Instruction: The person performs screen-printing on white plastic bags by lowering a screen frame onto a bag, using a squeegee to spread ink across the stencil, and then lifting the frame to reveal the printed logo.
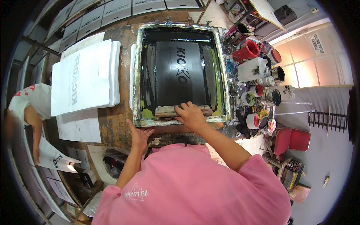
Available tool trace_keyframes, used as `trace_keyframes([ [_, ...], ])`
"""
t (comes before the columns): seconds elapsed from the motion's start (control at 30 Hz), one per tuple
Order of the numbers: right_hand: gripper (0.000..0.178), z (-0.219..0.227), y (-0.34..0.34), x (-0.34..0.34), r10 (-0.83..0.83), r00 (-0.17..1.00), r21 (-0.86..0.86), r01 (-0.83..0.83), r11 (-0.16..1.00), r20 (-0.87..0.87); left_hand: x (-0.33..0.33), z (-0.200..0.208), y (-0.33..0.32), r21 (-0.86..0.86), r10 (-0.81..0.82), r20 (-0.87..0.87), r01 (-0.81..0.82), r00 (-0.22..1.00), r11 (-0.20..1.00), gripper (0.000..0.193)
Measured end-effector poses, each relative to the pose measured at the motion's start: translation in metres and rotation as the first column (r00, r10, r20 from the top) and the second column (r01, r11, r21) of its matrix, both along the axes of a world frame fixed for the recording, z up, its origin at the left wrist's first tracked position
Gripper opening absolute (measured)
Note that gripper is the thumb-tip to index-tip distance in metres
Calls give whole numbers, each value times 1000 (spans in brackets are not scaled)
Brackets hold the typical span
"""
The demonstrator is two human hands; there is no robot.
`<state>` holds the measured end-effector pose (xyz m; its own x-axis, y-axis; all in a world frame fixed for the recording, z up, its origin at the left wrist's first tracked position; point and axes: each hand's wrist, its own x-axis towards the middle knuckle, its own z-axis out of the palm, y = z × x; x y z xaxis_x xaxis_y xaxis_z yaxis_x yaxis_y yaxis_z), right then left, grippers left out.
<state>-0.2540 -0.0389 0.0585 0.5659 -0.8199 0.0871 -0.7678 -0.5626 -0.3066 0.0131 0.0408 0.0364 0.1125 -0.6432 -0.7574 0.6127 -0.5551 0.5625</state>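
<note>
A screen printing frame (227,75) lies on the worktable before me, its wooden sides crusted with paint. Dark ink covers its mesh (176,90), where a lettered design shows. At the mesh's near end, my right hand (190,117) is closed over the wooden handle of a squeegee (165,111). My left hand (138,137) is at the frame's near left corner, thumb and fingers spread, holding nothing; whether it touches the frame I cannot tell. Left of the frame lies a stack of printed white sheets (86,80).
Paint tubs and cans, among them a red tub (245,52), crowd the right side. Racks of printed sheets (116,13) stand at the far side and left. At left, another person (33,108) handles a printed white sheet (56,155). A red chair (292,140) is at right.
</note>
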Motion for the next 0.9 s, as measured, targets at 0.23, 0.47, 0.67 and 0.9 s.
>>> trace_keyframes([
  [0.23,47,-20,5,2,-29,999,77,27,997,30,-2,-29,-5,103,63,-93,-53,994,993,130],
  [0.47,49,-57,-68,6,-8,1000,-106,6,994,-19,-5,-27,-3,181,36,-45,-28,998,983,135],
  [0.67,35,-82,-238,18,-73,997,-191,66,979,-35,-10,-19,-8,223,80,26,-84,996,971,132],
  [0.9,35,-42,-310,10,-13,998,-52,10,999,-62,-4,-20,-1,128,44,-24,-41,999,991,120],
])
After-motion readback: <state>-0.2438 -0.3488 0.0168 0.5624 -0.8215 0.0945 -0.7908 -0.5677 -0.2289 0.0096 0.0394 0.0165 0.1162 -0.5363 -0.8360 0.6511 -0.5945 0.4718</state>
